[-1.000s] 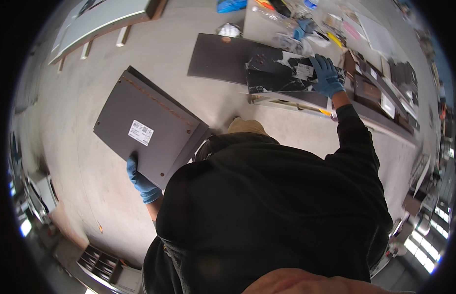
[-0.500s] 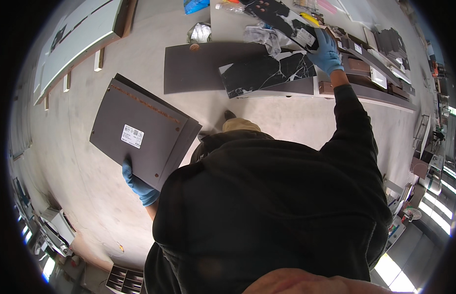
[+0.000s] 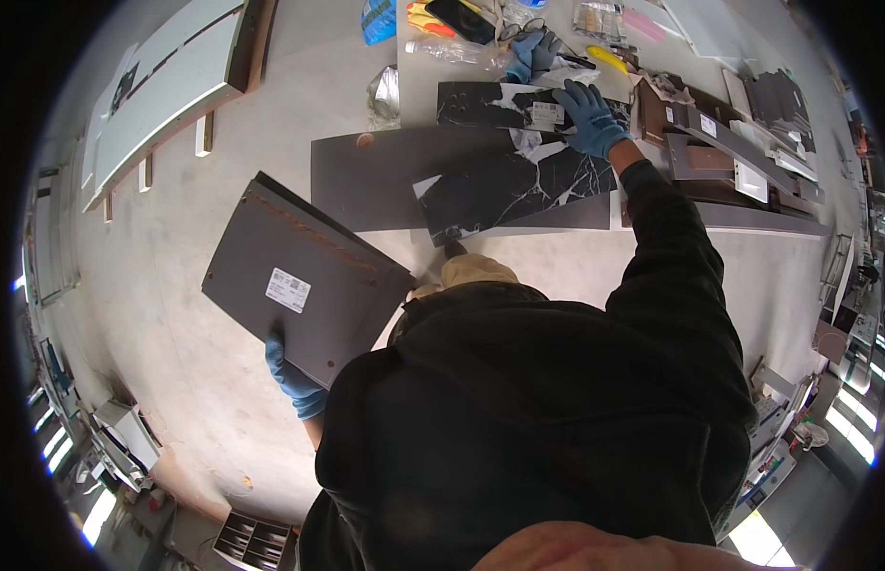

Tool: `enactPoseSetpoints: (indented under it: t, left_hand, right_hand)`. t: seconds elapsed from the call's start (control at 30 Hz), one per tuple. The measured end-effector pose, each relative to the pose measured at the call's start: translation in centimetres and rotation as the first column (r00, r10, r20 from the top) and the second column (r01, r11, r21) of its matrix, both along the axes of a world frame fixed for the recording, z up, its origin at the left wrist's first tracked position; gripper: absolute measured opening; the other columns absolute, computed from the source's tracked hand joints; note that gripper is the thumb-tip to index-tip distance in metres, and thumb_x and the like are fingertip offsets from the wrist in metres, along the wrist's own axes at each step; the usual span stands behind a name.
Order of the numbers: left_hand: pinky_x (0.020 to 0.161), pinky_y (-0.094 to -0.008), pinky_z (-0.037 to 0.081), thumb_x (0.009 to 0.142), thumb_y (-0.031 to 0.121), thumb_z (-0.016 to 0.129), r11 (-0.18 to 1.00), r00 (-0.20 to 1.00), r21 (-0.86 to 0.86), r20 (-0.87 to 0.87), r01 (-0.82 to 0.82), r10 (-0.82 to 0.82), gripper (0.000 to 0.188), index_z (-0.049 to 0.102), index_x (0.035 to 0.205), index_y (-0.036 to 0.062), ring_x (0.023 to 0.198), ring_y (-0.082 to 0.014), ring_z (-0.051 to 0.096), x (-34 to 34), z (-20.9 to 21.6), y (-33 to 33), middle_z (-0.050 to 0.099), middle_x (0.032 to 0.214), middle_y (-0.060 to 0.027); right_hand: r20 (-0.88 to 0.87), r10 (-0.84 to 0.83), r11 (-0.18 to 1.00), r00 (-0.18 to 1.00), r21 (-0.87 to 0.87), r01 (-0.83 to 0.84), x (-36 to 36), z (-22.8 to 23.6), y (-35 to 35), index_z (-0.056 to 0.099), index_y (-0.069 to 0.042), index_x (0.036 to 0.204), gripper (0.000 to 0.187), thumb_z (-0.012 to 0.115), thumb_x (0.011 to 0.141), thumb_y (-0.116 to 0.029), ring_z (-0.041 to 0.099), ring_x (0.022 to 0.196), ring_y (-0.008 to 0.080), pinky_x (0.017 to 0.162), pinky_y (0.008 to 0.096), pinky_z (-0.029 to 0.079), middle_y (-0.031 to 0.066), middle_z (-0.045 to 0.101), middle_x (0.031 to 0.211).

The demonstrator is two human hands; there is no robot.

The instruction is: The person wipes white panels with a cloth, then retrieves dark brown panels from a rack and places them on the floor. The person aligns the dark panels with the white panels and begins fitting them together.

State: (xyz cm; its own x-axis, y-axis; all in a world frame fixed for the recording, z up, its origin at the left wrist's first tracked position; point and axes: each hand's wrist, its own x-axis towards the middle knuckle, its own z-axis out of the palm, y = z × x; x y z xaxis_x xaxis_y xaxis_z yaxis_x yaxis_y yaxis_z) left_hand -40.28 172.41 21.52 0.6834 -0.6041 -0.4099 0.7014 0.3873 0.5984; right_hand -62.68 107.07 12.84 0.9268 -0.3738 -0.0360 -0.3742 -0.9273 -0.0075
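My left hand (image 3: 294, 383), in a blue glove, is closed on the lower edge of a stack of dark grey panels (image 3: 333, 276). The top panel bears a white label, drilled holes and a brown strip along its far edge. My gloved right hand (image 3: 591, 120) lies with fingers spread on the right part of a black marble-patterned panel (image 3: 485, 107), which also carries a white label. Nearer me, a second marble-patterned panel (image 3: 519, 190) rests at a slant on a long dark grey board (image 3: 366, 186).
Several brown and grey boards (image 3: 714, 157) are piled at the right. Behind the marbled panel are a clear plastic bottle (image 3: 452, 49), a dark phone (image 3: 462, 19), loose gloves (image 3: 528, 55) and a yellow tool (image 3: 608, 60). A white panel on supports (image 3: 171, 86) stands far left.
The labelled marble-patterned panel has swung from a tilted position to lie nearly level, uncovering the phone and gloves. My right hand has shifted left and spread its fingers. The grey stack remains in my left hand.
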Motion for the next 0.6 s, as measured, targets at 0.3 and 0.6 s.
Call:
enactPoseSetpoints:
  t: [0.3,0.6]
  left_hand:
    - [0.111,-0.0472,0.050,0.091,0.049,0.070,0.974,0.998,0.221,0.007,0.057,-0.060,0.082,0.046,0.155,0.0031,0.132,-0.0348,0.058,-0.7,0.6,-10.4,0.057,0.148,-0.0195]
    - [0.114,-0.0490,0.047,0.092,0.050,0.066,0.967,0.982,0.170,-0.038,0.190,-0.186,0.082,0.043,0.158,0.0066,0.135,-0.0330,0.054,-0.6,1.4,-15.3,0.054,0.151,-0.0162]
  right_hand:
    - [0.003,-0.123,0.991,0.992,0.061,0.122,-0.4,-3.6,-2.9,0.041,-0.012,0.158,0.095,0.084,0.078,-0.037,0.037,0.151,0.0426,0.126,0.0542,0.028,0.0215,0.039,0.164]
    - [-0.013,0.224,0.962,0.975,0.166,-0.219,-3.8,-1.8,8.3,0.048,-0.014,0.156,0.110,0.084,0.066,-0.065,0.030,0.157,0.0401,0.127,0.0562,0.023,0.0208,0.035,0.168]
